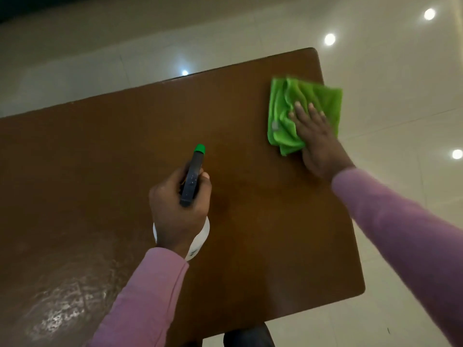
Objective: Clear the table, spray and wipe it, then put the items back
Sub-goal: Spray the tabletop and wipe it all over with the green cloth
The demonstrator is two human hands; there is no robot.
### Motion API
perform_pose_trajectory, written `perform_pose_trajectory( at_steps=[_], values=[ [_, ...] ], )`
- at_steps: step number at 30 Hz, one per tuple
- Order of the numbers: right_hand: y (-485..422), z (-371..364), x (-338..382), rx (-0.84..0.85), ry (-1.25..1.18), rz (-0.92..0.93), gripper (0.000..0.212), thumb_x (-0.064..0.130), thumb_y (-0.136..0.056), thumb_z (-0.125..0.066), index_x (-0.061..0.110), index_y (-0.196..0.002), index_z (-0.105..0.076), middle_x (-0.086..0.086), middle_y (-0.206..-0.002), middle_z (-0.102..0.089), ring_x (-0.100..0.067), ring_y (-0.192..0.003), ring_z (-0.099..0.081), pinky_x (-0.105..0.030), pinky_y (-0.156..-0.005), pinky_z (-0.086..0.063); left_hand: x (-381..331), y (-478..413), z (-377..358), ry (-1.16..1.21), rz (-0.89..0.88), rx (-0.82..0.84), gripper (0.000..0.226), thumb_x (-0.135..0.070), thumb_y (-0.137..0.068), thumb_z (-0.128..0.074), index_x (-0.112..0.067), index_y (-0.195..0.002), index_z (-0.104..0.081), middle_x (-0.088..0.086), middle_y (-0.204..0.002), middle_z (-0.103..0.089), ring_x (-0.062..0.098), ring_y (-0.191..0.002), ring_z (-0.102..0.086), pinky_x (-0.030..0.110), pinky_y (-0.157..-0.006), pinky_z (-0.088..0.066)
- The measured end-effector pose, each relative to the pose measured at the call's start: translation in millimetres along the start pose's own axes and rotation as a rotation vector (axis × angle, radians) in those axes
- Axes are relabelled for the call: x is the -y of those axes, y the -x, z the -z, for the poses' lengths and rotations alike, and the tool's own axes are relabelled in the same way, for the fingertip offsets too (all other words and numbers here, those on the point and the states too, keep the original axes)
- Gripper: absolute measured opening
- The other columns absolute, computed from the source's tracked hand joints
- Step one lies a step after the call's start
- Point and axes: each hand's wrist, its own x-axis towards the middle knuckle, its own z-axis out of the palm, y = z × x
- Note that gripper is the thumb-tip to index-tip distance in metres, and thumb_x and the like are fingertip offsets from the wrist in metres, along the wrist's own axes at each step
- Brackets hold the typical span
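Observation:
A brown wooden table point(125, 151) fills most of the view. My left hand point(179, 209) grips a spray bottle point(192, 179) with a dark trigger head, green nozzle tip and white body, held over the table's middle with the nozzle pointing away from me. A crumpled green cloth point(285, 113) lies near the table's far right corner, partly over the right edge. My right hand point(317, 139) presses flat on the cloth with straight fingers.
A wet, glossy patch point(57, 304) shines on the table's near left part. Pale tiled floor point(400, 83) with lamp reflections surrounds the table. A dark object point(248, 336) shows just below the table's near edge.

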Motion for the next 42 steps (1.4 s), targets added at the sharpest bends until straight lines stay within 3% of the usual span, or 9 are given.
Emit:
perform_pose_trajectory(
  at_steps=[7, 12, 14, 20, 25, 29, 32, 38, 42],
  values=[
    [273.9, -73.6, 35.9, 0.112, -0.04, -0.106, 0.091, 0.015, -0.066, -0.035, 0.027, -0.152, -0.008, 0.009, -0.161, 0.0, -0.03, -0.143, -0.012, -0.034, -0.114, -0.012, -2.1, 8.6, 6.4, 0.032, 0.007, 0.11, 0.014, -0.023, -0.09, -0.061, -0.012, -0.087, -0.068, -0.003, -0.06, -0.059, 0.016, -0.052, -0.055, 0.021, -0.047, -0.044],
    [199.8, -72.5, 25.3, -0.015, -0.057, -0.276, 0.073, -0.006, -0.071, -0.044, 0.006, -0.143, -0.036, -0.009, -0.154, -0.019, -0.044, -0.14, -0.016, -0.062, -0.111, -0.021, 3.5, 20.6, 16.2, 0.085, -0.064, 0.117, 0.024, -0.026, -0.089, -0.06, -0.008, -0.1, -0.071, -0.006, -0.067, -0.063, 0.015, -0.056, -0.059, 0.015, -0.052, -0.044],
    [161.0, -62.3, 22.9, -0.055, -0.117, -0.403, 0.078, -0.018, -0.073, -0.052, 0.007, -0.145, -0.032, -0.01, -0.154, -0.017, -0.038, -0.143, -0.007, -0.058, -0.115, -0.012, 7.3, 27.2, 22.4, 0.102, -0.088, 0.108, 0.026, -0.026, -0.088, -0.061, -0.006, -0.102, -0.07, -0.004, -0.072, -0.066, 0.016, -0.06, -0.062, 0.017, -0.053, -0.048],
    [268.7, -112.6, 88.8, -0.065, -0.167, -0.563, 0.071, 0.007, -0.075, -0.038, 0.006, -0.146, -0.03, -0.008, -0.155, -0.014, -0.036, -0.144, -0.004, -0.058, -0.115, -0.011, 21.3, 70.4, 75.1, 0.188, -0.133, 0.056, 0.021, -0.03, -0.088, -0.059, -0.015, -0.1, -0.067, 0.005, -0.076, -0.067, 0.023, -0.064, -0.064, 0.045, -0.054, -0.056],
    [240.7, -168.1, 193.1, -0.152, -0.342, -1.039, 0.067, 0.016, -0.083, -0.033, -0.002, -0.148, -0.022, -0.023, -0.156, -0.014, -0.04, -0.144, -0.014, -0.046, -0.119, -0.01, 53.7, 113.0, 127.0, 0.139, -0.101, 0.034, 0.021, -0.027, -0.088, -0.059, -0.012, -0.1, -0.069, 0.007, -0.079, -0.068, 0.024, -0.067, -0.064, 0.048, -0.057, -0.054],
    [220.3, -223.8, 293.2, 0.107, -0.191, -0.59, 0.077, 0.01, -0.092, -0.039, 0.025, -0.152, 0.007, -0.002, -0.16, 0.016, -0.024, -0.146, 0.016, -0.042, -0.12, -0.003, 79.6, 144.8, 160.0, 0.13, -0.053, 0.019, 0.008, -0.026, -0.088, -0.059, -0.03, -0.091, -0.067, 0.013, -0.079, -0.066, 0.033, -0.07, -0.063, 0.056, -0.062, -0.053],
    [231.7, -198.1, 299.8, 0.045, -0.136, -0.188, 0.092, -0.005, -0.077, -0.039, 0.028, -0.149, 0.007, 0.007, -0.155, 0.017, -0.022, -0.144, 0.023, -0.037, -0.117, 0.013, 95.9, 162.2, 187.6, 0.115, -0.021, 0.008, 0.007, -0.032, -0.089, -0.06, -0.036, -0.093, -0.065, 0.006, -0.083, -0.067, 0.029, -0.071, -0.065, 0.053, -0.06, -0.055],
    [226.4, -148.5, 212.6, -0.154, -0.268, -0.743, 0.075, -0.012, -0.082, -0.039, 0.009, -0.151, -0.018, -0.01, -0.16, -0.003, -0.036, -0.146, 0.005, -0.045, -0.119, 0.004, 128.2, 186.0, 221.6, 0.114, 0.012, -0.038, 0.026, -0.041, -0.09, -0.06, -0.02, -0.106, -0.066, 0.0, -0.085, -0.068, 0.024, -0.072, -0.066, 0.034, -0.063, -0.059],
    [215.0, -201.4, 332.7, -0.147, -0.231, -0.588, 0.086, -0.011, -0.075, -0.042, 0.014, -0.152, -0.013, -0.005, -0.161, 0.002, -0.033, -0.146, 0.012, -0.044, -0.119, 0.007, 132.4, 191.8, 226.5, 0.122, 0.054, -0.104, 0.038, -0.043, -0.089, -0.06, -0.011, -0.107, -0.067, -0.005, -0.082, -0.066, 0.019, -0.071, -0.065, 0.023, -0.062, -0.056]
  ],
)
